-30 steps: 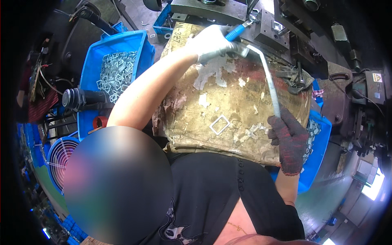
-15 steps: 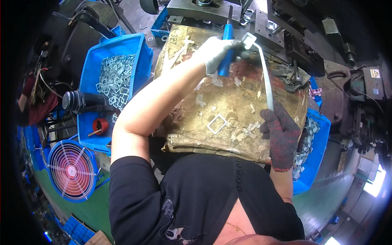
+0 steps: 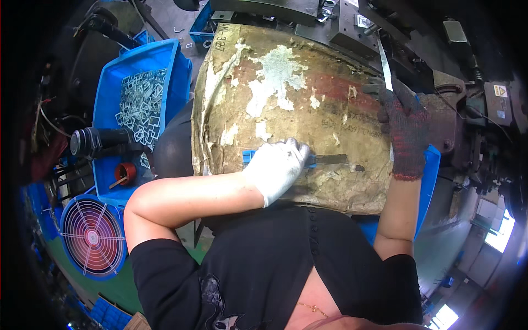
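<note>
My left hand (image 3: 279,168), in a white glove, is closed round a blue-handled tool (image 3: 250,158) with a flat dark blade (image 3: 333,159). It lies low over the worn brown cardboard sheet (image 3: 286,124) in front of me. In a dark grey and red knit glove, my right hand (image 3: 406,129) grips a long, pale, ribbed metal tool (image 3: 384,66). This tool points away from me, its far end close to the machine's metal block (image 3: 345,27). A small square metal frame (image 3: 362,21) shows at that block. Whatever lies beneath my left hand is hidden.
At left stands a blue bin (image 3: 184,71) with many square metal frames (image 3: 140,104) and a red cup (image 3: 125,173). A caged fan (image 3: 92,237) is below it. Another blue bin (image 3: 432,176) is partly behind my right arm. Machine parts line the far side.
My left hand has come back toward me with the blue-handled tool, its blade now pointing right. My right hand has moved farther away. The frame on the cardboard no longer shows.
</note>
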`<action>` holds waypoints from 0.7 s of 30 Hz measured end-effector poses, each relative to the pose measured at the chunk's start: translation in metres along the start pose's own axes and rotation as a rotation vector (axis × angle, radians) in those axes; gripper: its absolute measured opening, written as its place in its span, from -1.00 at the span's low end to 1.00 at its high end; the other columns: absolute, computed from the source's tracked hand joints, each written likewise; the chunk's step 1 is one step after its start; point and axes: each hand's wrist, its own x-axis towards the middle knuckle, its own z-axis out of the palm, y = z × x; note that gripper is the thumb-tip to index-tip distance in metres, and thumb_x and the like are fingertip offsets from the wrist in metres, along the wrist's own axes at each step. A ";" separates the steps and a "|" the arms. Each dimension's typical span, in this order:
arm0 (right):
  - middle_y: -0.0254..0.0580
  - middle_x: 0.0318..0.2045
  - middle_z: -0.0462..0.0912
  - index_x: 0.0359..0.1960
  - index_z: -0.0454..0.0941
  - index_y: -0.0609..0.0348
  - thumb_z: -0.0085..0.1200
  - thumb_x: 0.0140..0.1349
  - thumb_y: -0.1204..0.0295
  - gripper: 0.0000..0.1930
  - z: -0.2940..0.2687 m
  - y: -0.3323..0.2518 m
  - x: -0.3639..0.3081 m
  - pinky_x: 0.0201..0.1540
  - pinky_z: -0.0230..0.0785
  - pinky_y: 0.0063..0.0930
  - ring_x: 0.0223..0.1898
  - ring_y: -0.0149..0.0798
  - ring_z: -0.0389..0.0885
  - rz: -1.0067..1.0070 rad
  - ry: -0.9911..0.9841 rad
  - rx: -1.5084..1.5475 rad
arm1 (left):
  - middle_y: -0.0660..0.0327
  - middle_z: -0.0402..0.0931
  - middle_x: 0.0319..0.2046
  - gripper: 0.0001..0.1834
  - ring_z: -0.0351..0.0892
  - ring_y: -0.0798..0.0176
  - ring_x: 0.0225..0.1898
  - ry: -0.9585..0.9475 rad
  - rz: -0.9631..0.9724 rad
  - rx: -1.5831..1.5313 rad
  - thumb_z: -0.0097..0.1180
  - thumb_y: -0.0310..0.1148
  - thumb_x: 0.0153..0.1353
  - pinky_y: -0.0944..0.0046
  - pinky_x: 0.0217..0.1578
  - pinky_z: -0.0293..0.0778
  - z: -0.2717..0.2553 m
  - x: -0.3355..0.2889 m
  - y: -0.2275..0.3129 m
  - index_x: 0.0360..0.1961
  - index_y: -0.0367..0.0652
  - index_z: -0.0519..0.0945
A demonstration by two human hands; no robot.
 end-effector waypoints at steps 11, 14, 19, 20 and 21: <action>-0.36 -0.45 0.66 0.04 0.59 0.14 0.15 0.23 0.38 -0.66 -0.022 -0.019 0.004 -0.56 0.25 -0.70 -0.57 -0.61 0.42 0.063 0.092 -0.100 | 0.05 0.44 -0.28 -0.56 0.59 0.14 -0.39 0.103 -0.122 0.073 -0.02 -0.37 0.15 0.16 -0.46 0.50 0.014 -0.011 0.017 0.08 -0.22 0.36; -0.35 -0.45 0.64 0.05 0.58 0.17 0.18 0.19 0.38 -0.63 -0.037 -0.001 -0.009 -0.53 0.30 -0.68 -0.55 -0.57 0.47 -0.041 0.095 0.004 | 0.07 0.44 -0.30 -0.61 0.58 0.15 -0.42 0.116 -0.117 0.051 -0.04 -0.39 0.16 0.16 -0.47 0.50 0.014 -0.011 0.021 0.04 -0.21 0.37; -0.32 -0.40 0.64 0.07 0.56 0.16 0.19 0.19 0.38 -0.61 -0.033 0.024 -0.056 -0.55 0.36 -0.61 -0.55 -0.53 0.51 0.143 0.186 -0.018 | 0.14 0.46 -0.47 -0.83 0.60 0.10 -0.43 0.190 -0.076 0.152 0.07 -0.38 0.10 0.14 -0.46 0.50 -0.010 -0.016 -0.004 -0.29 -0.15 0.41; -0.32 -0.40 0.64 0.07 0.56 0.16 0.19 0.19 0.38 -0.61 -0.034 0.032 -0.064 -0.55 0.36 -0.61 -0.55 -0.53 0.51 0.142 0.174 -0.005 | 0.12 0.49 -0.48 -0.83 0.62 0.08 -0.41 0.233 -0.133 0.076 0.11 -0.40 0.08 0.13 -0.43 0.51 -0.017 -0.016 -0.014 -0.29 -0.15 0.44; -0.34 -0.42 0.64 0.07 0.56 0.16 0.20 0.19 0.39 -0.61 -0.038 0.039 -0.072 -0.56 0.35 -0.61 -0.55 -0.53 0.51 0.183 0.179 0.032 | 0.10 0.51 -0.49 -0.82 0.63 0.05 -0.39 0.278 -0.181 0.000 0.15 -0.43 0.06 0.13 -0.41 0.52 -0.026 -0.017 -0.024 -0.28 -0.15 0.47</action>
